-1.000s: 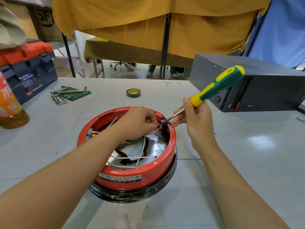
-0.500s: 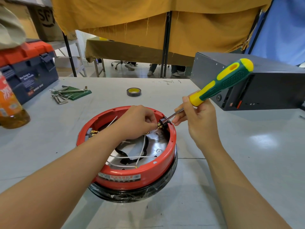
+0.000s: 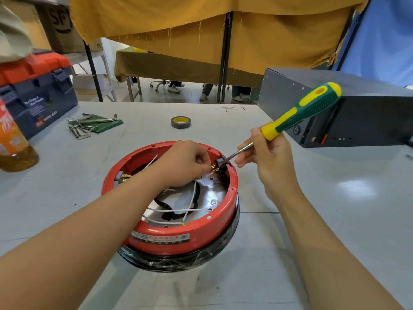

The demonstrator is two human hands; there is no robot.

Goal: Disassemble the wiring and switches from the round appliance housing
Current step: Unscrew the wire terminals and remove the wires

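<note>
A round red housing (image 3: pixel 185 237) on a black base lies open on the grey table, with white wires (image 3: pixel 178 211) and black wiring over its metal floor. A small black switch (image 3: pixel 220 163) with brass terminals sits at the far right rim. My left hand (image 3: pixel 185 162) reaches inside and pinches at those terminals. My right hand (image 3: pixel 266 157) grips a screwdriver (image 3: pixel 301 110) with a green and yellow handle; its tip rests against the switch. A second connector block (image 3: pixel 121 176) with brass terminals sits at the left rim.
A dark metal case (image 3: pixel 348 113) stands at the right. A tape roll (image 3: pixel 180 121) and hex keys (image 3: pixel 82 126) on a green pouch lie behind the housing. A blue and red toolbox (image 3: pixel 35 92) and an orange bottle (image 3: pixel 13 139) stand at the left.
The screwdriver handle has swung up and to the right a little while its tip stays at the switch. My left hand keeps its hold at the terminals.
</note>
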